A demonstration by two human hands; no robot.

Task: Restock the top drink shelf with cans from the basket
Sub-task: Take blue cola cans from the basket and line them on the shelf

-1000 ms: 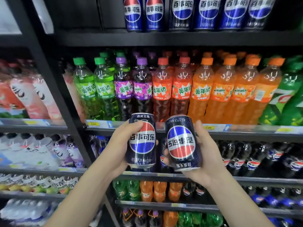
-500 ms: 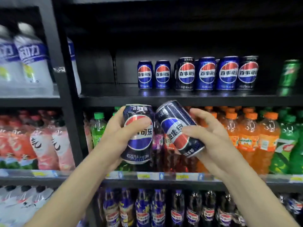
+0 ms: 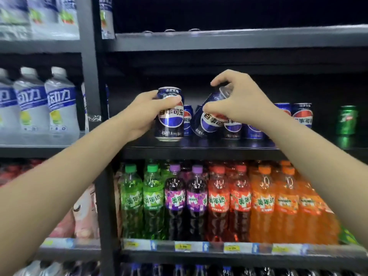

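Both arms have risen since half a second ago, carrying their cans from in front of the bottle row up to the level of the dark metal can shelf [image 3: 199, 145]. Each forearm reaches forward and upward from a lower corner of the view.

The left hand [image 3: 143, 114] wraps the side of an upright dark blue aluminium cola can [image 3: 170, 120], fingers behind it and thumb curled across the front near the top. Its base sits at the shelf's front edge; whether it touches the shelf cannot be told.

The right hand [image 3: 243, 102] grips a second dark blue cola can [image 3: 209, 118] from above, fingers and thumb curled round its upper half. This can tilts, its top leaning right and its base towards the left hand's can.

Behind and just right of the right hand stands a row of blue cola cans [image 3: 301, 118] on the same shelf. Well beyond the right wrist stands a lone green can [image 3: 346, 120]. Below both forearms, plastic bottles of green, purple, red and orange soda [image 3: 219, 202] fill the next shelf. Left of the left arm stand white-capped pale bottles [image 3: 59, 100].
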